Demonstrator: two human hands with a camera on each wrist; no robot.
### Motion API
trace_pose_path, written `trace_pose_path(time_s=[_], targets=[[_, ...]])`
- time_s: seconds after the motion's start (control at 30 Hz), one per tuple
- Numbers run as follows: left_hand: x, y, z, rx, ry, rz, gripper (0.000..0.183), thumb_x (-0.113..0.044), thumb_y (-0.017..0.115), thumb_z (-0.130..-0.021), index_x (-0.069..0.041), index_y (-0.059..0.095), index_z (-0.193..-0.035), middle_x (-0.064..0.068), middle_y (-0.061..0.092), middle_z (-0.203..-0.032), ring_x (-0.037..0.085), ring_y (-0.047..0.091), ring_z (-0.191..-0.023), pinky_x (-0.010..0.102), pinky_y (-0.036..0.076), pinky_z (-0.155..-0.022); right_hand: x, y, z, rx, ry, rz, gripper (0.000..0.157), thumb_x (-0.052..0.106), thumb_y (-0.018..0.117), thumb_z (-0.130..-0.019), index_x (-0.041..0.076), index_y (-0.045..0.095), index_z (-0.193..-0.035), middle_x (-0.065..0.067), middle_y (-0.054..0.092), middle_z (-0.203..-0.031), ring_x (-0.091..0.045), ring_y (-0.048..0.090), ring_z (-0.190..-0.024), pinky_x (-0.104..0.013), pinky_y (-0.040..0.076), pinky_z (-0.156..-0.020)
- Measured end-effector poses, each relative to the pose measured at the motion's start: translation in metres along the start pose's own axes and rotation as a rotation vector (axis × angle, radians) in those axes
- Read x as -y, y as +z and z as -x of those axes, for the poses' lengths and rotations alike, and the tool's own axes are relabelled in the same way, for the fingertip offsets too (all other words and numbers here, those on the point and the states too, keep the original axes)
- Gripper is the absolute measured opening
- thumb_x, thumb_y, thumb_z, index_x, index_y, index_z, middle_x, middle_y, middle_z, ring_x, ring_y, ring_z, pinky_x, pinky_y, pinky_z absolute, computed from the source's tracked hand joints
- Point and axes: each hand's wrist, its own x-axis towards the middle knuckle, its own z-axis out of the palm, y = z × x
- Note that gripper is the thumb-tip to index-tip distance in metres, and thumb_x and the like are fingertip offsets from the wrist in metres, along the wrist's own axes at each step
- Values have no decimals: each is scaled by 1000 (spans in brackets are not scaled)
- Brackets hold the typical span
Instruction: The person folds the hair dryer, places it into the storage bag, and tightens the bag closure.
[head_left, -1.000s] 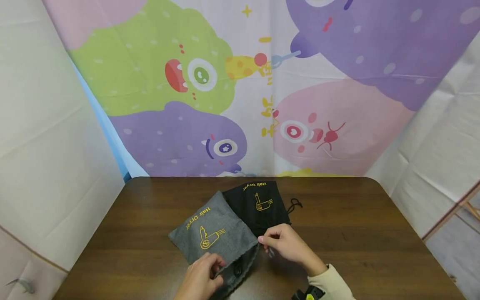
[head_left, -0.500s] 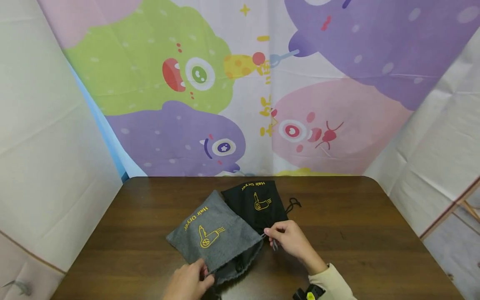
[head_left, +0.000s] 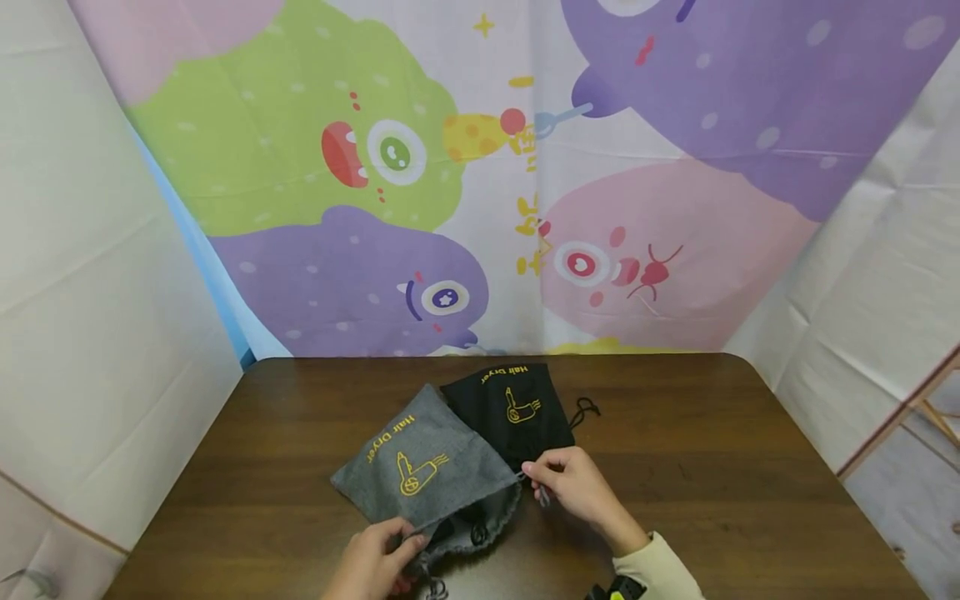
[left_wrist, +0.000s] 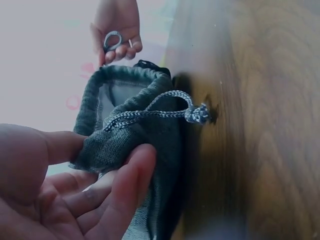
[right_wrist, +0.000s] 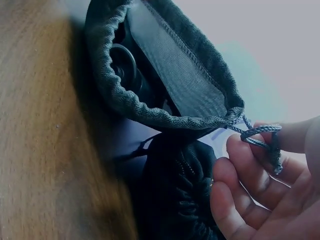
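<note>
A grey drawstring bag [head_left: 450, 454] with a yellow "Hair Dryer" print lies on the table, its gathered mouth facing the person and gaping. Inside the mouth a dark object [right_wrist: 145, 92] with a ring-like end shows; the rest of it is hidden by the cloth. My left hand [head_left: 371, 557] pinches the near corner of the bag's mouth between thumb and finger, beside a knotted grey cord [left_wrist: 145, 115] that hangs loose. At the opposite corner my right hand [head_left: 577, 490] pinches the other grey drawstring [right_wrist: 260, 131] by its looped end.
A black drawstring bag [head_left: 517, 408] with the same yellow print lies behind the grey one, partly under it, its black cord [head_left: 585, 410] trailing right. The brown table [head_left: 720, 467] ends at a cartoon-print curtain [head_left: 352, 275]. White cloth walls [head_left: 90, 250] flank both sides.
The left hand has moved left and taken hold of the near corner of the bag's mouth. The mouth has spread wider, showing more of the dark object. The right hand keeps pinching the drawstring.
</note>
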Motion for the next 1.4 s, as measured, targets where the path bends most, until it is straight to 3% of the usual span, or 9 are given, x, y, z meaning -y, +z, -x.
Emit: trace_pose_path(time_s=[0.1, 0.37, 0.47, 0.6, 0.7, 0.83, 1.0, 1.13, 1.4], targets=[[2, -1, -2, -41, -18, 8, 17, -24, 67, -90, -9, 63, -83, 3, 63, -57, 9, 58, -45, 24, 48, -46, 0, 2, 0, -3, 0, 9, 33, 18, 64, -94, -11, 66, -76, -3, 59, -61, -9, 51, -51, -20, 38, -48], [6, -11, -12, -219, -102, -150, 20, -36, 67, -90, -18, 68, -83, -6, 62, -54, 7, 60, -48, 31, 47, -60, -10, 15, -5, -14, 7, 30, 32, 16, 64, -93, -10, 67, -75, -9, 62, -63, -9, 51, -51, -19, 36, -47], [7, -14, -13, -210, -146, -96, 30, -42, 61, -93, -15, 67, -81, -4, 61, -49, 8, 58, -43, 31, 49, -51, -10, 19, -6, -31, 0, 40, 32, 16, 64, -94, -10, 67, -74, -10, 63, -63, -8, 50, -51, -19, 35, -47], [9, -17, -13, -75, -183, 54, 42, -45, 52, -98, -8, 62, -82, 2, 61, -47, 9, 56, -38, 28, 48, -41, 8, 20, 1, -35, -2, 33, 32, 12, 63, -94, -13, 65, -73, -12, 62, -61, -8, 50, -50, -19, 34, -46], [11, -17, -12, -11, -171, 137, 44, -45, 50, -99, -4, 56, -82, 5, 64, -52, 10, 59, -42, 30, 50, -43, 16, 21, 5, -26, 9, 28, 31, 9, 62, -93, -15, 63, -74, -15, 62, -61, -8, 50, -50, -18, 34, -47], [11, -14, -12, -40, -121, 175, 41, -39, 63, -93, -4, 50, -76, 7, 68, -59, 13, 64, -49, 30, 53, -48, 2, 22, 0, -28, 11, 39, 32, 10, 62, -94, -15, 63, -74, -16, 62, -62, -8, 50, -50, -19, 34, -46], [10, -11, -11, -90, -58, 74, 39, -26, 79, -80, -8, 45, -72, 1, 64, -59, 8, 60, -53, 21, 47, -52, -9, 22, -3, -19, 0, 0, 34, 15, 64, -94, -12, 64, -73, -16, 63, -61, -9, 51, -49, -19, 35, -46], [9, -12, -9, -146, -16, -37, 33, -21, 83, -72, -12, 51, -73, -6, 50, -59, 1, 46, -54, 21, 37, -55, -8, 19, -3, -15, -19, -34, 33, 16, 64, -93, -11, 65, -73, -17, 63, -62, -8, 52, -49, -19, 37, -47], [12, -18, -2, -126, 91, -34, 18, -10, 79, -73, -9, 65, -84, -7, 48, -65, -3, 42, -55, 19, 38, -57, -3, 17, -2, -22, -25, -54, 34, 16, 64, -93, -12, 64, -74, -14, 61, -60, -8, 52, -49, -20, 38, -47]])
